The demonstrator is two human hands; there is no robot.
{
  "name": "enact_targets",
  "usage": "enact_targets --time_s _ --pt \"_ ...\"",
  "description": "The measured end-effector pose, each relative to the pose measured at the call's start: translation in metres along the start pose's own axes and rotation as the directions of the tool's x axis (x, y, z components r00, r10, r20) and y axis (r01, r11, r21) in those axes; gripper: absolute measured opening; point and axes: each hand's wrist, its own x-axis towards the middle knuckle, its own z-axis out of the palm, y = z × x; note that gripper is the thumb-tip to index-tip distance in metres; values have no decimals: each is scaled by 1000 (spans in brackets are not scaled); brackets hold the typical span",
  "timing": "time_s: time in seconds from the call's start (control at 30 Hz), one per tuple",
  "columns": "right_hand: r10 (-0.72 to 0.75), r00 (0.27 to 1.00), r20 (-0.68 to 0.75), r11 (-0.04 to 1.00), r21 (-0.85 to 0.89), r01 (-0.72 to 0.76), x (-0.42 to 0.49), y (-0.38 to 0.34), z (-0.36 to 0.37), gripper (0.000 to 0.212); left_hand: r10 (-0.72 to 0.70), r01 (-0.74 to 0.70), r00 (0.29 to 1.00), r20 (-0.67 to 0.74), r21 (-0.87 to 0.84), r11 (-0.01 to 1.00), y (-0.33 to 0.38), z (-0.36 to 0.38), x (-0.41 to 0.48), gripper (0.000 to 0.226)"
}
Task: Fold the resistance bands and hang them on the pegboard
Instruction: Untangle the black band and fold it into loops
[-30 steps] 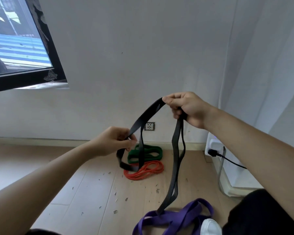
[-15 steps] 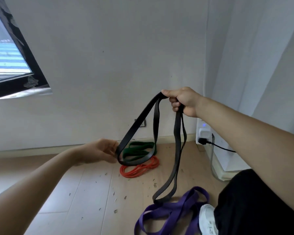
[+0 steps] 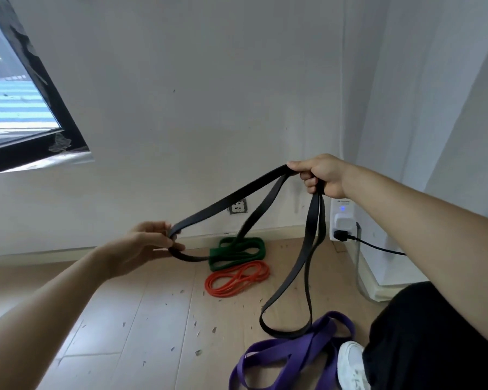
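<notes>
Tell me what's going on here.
A person is working a black resistance band with both hands. The right hand grips it up high, the left hand holds one loop lower down, and a second loop hangs toward the purple band on the floor. A green band and an orange band lie bundled by the wall.

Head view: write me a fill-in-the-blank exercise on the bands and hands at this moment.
The held band, gripped by the left hand and the right hand, is ____ in colour. Its long free loop hangs from the ____ hand. The green band lies right next to the ____ band. The purple band lies beside a white ____.
Missing words: black; right; orange; shoe.
</notes>
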Motion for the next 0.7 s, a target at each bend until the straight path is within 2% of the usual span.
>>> enact_targets --time_s 0.13,0.2,0.27,0.3,0.4,0.47,0.57,0.63,0.7 --pt "28 999 39 995 -92 -25 3 7 -1 18 51 -74 994 -91 -269 960 9 -3 -2 73" --pt "39 997 64 987 -160 -28 5 11 1 16 50 -96 990 -129 -377 921 13 -3 -1 57" --pt "56 996 73 976 -213 -39 7 14 3 16 33 -124 975 -218 -419 900 13 -4 1 25" --pt "63 995 75 972 -232 -44 8 16 3 16 14 -139 956 -292 -414 900 12 -6 2 18" --pt "79 992 98 959 -278 -49 9 21 3 18 -30 -169 892 -451 -394 903 10 -12 5 21" --pt "80 991 108 959 -281 -46 11 24 4 16 -48 -171 880 -472 -410 896 10 -15 5 20" --pt "85 990 110 959 -280 -51 14 26 5 17 -85 -173 899 -430 -525 834 11 -21 -1 12" --pt "90 990 110 958 -281 -56 16 28 4 21 -88 -175 912 -400 -576 798 12 -25 -5 17" --pt "94 990 104 958 -280 -62 17 29 3 22 -87 -171 913 -398 -569 804 10 -27 -5 18"
